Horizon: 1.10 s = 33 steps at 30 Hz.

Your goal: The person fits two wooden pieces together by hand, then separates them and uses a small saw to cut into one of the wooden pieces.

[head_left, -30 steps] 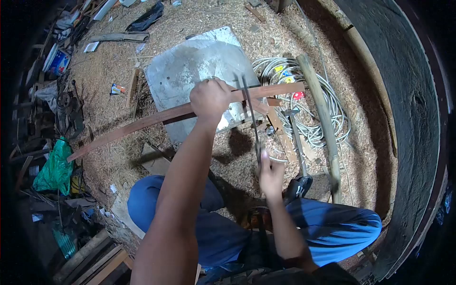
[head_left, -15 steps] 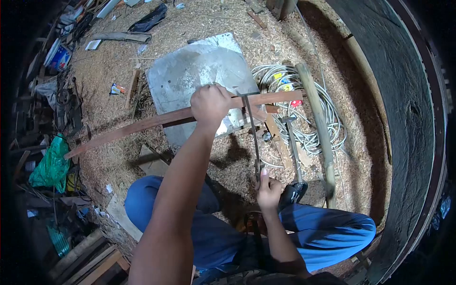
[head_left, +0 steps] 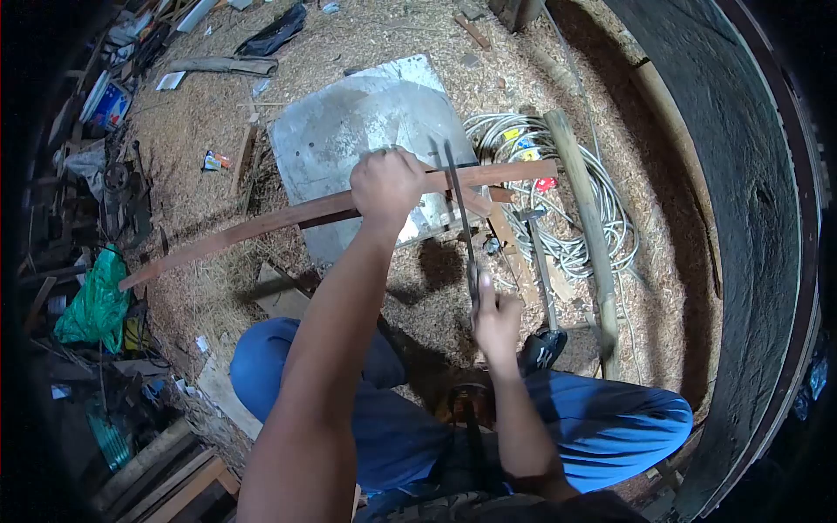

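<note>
A long reddish wooden strip (head_left: 253,230) lies across a grey metal-topped board (head_left: 323,131). My left hand (head_left: 386,185) is closed round the strip near the board's middle. In my right hand (head_left: 497,322) is the handle of a long thin saw (head_left: 462,200), its blade crossing the strip to the right of my left hand and its tip over the board. Under the strip, beside the blade, a shorter wood piece (head_left: 475,203) shows.
Coiled grey cable (head_left: 610,205) and a round pole (head_left: 580,209) lie right of the board. A hammer (head_left: 540,261) rests near my foot. A green bag (head_left: 96,301) sits at left. A dark wall-like slab (head_left: 741,218) stands at far right.
My right hand has moved up and forward with the saw, so the blade now reaches farther past the strip. My left hand stays on the strip, nearly unmoved.
</note>
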Each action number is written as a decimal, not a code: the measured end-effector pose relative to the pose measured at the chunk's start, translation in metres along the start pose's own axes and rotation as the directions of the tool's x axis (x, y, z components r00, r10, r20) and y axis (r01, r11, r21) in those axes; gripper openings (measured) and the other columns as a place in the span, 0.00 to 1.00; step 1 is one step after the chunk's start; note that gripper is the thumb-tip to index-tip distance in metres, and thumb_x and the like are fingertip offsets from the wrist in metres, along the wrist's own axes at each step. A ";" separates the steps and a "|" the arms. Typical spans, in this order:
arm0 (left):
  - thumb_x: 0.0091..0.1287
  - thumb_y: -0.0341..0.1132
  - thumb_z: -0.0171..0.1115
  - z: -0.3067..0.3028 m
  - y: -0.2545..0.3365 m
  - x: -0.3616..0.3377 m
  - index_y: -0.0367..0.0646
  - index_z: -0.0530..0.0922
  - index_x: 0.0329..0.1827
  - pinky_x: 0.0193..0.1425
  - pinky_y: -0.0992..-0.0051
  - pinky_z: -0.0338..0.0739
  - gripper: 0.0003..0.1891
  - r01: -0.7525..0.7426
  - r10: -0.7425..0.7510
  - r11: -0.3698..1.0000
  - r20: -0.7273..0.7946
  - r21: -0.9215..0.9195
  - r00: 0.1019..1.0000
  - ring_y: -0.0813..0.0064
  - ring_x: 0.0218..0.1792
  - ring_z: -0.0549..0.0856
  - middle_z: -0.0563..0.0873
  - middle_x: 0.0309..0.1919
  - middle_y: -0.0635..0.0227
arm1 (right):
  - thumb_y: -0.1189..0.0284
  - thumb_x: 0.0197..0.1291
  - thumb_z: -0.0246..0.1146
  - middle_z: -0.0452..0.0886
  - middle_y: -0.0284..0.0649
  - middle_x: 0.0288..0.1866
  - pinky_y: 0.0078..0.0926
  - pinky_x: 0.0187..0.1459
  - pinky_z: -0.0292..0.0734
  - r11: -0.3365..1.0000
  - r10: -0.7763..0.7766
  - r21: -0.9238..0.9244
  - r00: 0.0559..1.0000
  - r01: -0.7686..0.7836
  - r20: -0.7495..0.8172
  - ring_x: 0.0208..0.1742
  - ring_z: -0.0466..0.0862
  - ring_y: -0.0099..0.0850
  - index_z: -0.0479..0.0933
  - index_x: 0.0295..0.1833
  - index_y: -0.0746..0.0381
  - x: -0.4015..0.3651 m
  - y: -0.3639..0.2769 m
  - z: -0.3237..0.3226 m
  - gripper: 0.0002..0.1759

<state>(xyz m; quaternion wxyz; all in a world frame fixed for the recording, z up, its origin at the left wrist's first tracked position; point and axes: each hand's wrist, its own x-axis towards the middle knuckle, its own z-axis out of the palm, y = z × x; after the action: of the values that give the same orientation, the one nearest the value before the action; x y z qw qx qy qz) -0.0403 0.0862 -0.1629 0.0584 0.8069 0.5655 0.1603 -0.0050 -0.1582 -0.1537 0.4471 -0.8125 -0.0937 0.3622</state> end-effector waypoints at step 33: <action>0.67 0.38 0.52 -0.003 0.003 0.006 0.36 0.86 0.24 0.41 0.57 0.83 0.20 0.033 -0.033 0.999 0.019 -0.001 0.999 0.49 0.29 0.88 0.87 0.26 0.49 | 0.52 0.76 0.56 0.69 0.32 0.10 0.26 0.18 0.59 0.996 0.022 0.089 0.999 -0.024 0.023 0.13 0.67 0.20 0.72 0.12 0.64 -0.024 0.006 -0.005 0.38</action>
<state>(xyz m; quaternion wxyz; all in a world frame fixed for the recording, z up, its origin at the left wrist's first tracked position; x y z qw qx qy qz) -0.0370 0.0906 -0.1582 0.0668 0.7989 0.5780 0.1521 -0.0205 -0.1768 -0.1448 0.4777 -0.7887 -0.0730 0.3802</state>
